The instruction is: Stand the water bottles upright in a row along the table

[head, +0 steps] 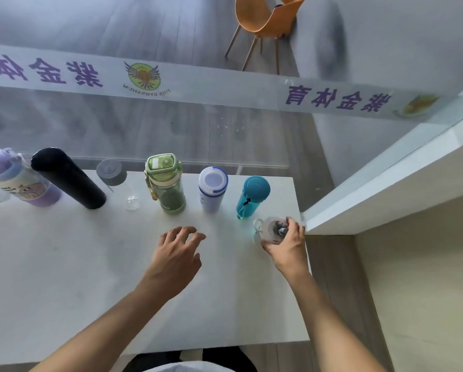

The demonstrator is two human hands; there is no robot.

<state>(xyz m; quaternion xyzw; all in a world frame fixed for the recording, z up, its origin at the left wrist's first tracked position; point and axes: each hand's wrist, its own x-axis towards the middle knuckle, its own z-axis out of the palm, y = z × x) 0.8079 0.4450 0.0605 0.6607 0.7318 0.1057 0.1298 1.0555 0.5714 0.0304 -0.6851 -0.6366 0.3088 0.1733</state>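
Several bottles stand upright along the far edge of the white table (91, 264): a purple-lidded one (16, 178) at far left, a black flask (69, 178), a clear bottle with a grey cap (115, 178), a green bottle (167, 183), a white-and-blue bottle (213, 187) and a teal bottle (252, 196). My right hand (288, 244) grips a clear bottle with a whitish lid (269, 229) at the row's right end, near the table's right edge. My left hand (178, 253) hovers over the table's middle, fingers spread, holding nothing.
A glass wall with purple lettering (225, 84) runs just behind the table. A white ledge (386, 189) butts against the table's right corner. An orange chair (265, 20) stands beyond the glass. Wooden floor shows to the right of the table.
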